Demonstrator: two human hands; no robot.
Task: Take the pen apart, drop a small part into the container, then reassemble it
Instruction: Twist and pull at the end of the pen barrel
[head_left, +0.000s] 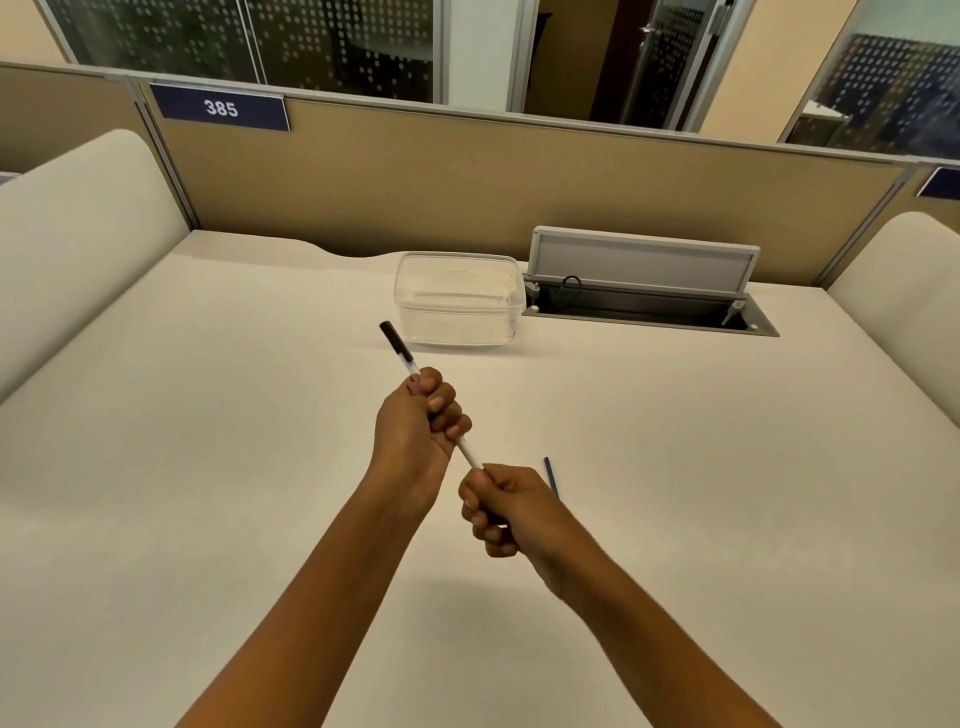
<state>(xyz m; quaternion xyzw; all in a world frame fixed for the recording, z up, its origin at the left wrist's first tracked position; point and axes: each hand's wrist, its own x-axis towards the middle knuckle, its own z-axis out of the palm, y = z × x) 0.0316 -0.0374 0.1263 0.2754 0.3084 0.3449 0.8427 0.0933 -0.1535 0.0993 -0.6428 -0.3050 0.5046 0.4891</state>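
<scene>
A pale surface (208, 467) carries a clear plastic container (460, 299) near its far edge. Above the surface's middle, the left hand (418, 421) is wrapped around the white pen (415, 384) (black cap pointing away), while the right hand (506, 506) pinches its near end. A thin blue refill (551, 476) lies just beside the right hand.

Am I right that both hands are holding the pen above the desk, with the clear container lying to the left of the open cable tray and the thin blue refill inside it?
Not quite: the head view shows the thin blue refill lying on the desk beside the right hand, not in the clear container. The rest is right.
</scene>
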